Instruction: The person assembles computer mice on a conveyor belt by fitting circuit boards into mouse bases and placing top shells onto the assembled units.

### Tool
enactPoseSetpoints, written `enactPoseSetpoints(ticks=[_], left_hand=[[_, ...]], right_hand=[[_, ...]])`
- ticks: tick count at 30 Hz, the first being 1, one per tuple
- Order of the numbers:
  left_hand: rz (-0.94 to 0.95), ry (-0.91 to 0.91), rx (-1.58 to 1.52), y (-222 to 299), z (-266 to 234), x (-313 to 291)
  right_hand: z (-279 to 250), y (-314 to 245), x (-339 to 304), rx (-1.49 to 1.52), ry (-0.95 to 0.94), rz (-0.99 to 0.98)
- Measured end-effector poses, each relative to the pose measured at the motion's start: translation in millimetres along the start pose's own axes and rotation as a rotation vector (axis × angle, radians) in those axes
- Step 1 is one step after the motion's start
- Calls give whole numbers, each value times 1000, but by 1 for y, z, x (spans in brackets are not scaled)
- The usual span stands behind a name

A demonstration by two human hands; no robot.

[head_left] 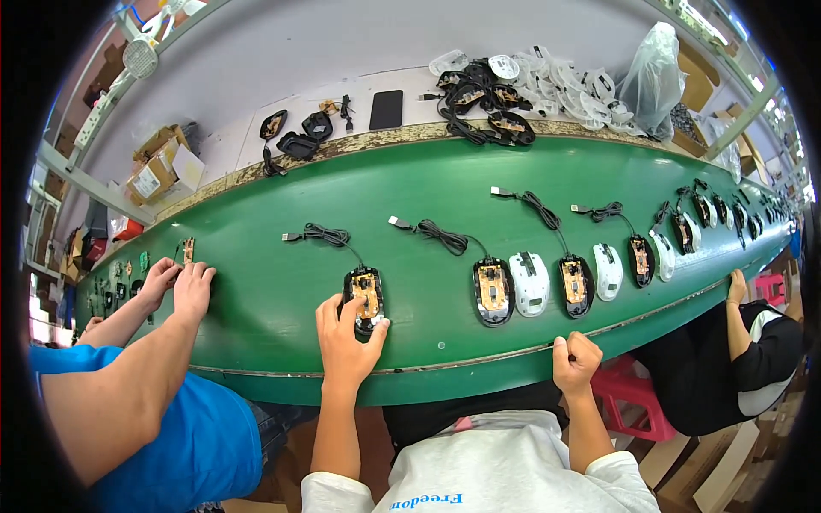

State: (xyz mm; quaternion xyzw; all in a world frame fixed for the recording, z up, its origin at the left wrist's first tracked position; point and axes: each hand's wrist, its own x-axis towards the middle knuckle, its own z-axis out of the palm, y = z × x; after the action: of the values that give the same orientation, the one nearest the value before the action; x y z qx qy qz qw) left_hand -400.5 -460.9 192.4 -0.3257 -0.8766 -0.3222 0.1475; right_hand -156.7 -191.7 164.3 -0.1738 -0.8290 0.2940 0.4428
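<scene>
My left hand (348, 340) grips an opened computer mouse (368, 280), a black lower shell with a tan circuit board inside. Its thumb lies along the mouse's near right side and the fingers reach over the left side and board. From the mouse's far end runs a bundled black cable (327, 234) with a USB plug. At the belt's near edge, my right hand (576, 363) is closed in a fist; whatever it may hold is hidden. To the right lie another opened mouse (493, 291) and a white mouse cover (529, 284), side by side.
The green belt (436, 342) carries more opened mice (576, 285) and white covers (608, 272) rightward. On the far ledge are a black phone (386, 110), mouse parts (299, 145) and a heap of clear covers (573, 90). Co-workers sit left, hands on a board (188, 250), and right.
</scene>
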Motion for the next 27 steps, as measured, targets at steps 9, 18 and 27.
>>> enactPoseSetpoints(ticks=[9, 18, 27], left_hand=[[28, -107, -77, 46, 3, -37], [252, -161, -171, 37, -21, 2], [267, -474, -231, 20, -12, 14]], right_hand=[[15, -33, 10, -39, -123, -125], [90, -116, 35, -121, -399, -185], [101, -83, 45, -69, -418, -405]])
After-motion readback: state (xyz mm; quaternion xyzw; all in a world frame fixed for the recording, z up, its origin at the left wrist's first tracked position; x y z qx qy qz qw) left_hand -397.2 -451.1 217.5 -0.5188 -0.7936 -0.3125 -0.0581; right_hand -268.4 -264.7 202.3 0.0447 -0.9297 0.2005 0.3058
